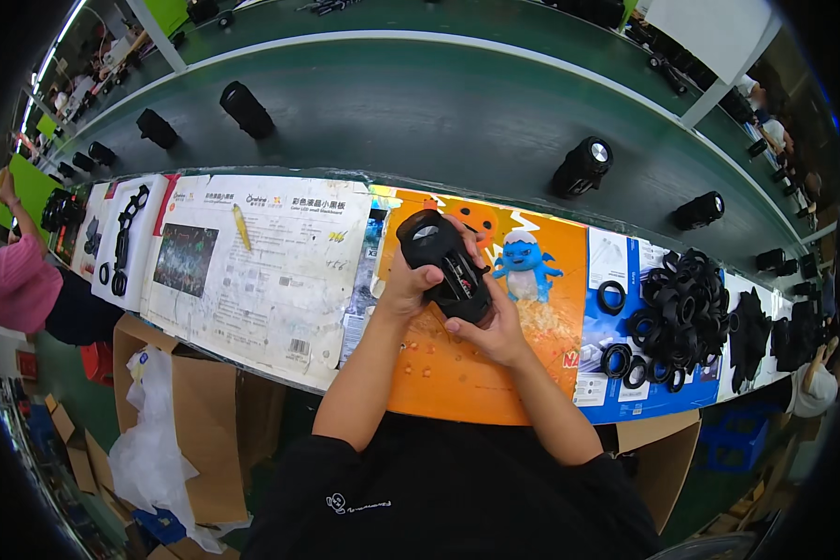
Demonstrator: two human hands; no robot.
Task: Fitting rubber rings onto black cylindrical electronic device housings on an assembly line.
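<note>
Both hands up over the orange printed cardboard sheet (457, 383) on the bench. Left hand (409, 285) wrapped around the black plastic cylindrical housing (443, 264), thumb across its side, fingers curled shut on it. Right hand (495, 327) cups the same housing from below, fingers closed against its lower end. Housing is tilted, open ring end toward the conveyor, held just above the sheet. To the right: pile of black rubber rings (681, 308) on a blue printed sheet (607, 373). Beyond: dark green conveyor belt (411, 112) carrying more black cylindrical units (583, 166), well apart.
</note>
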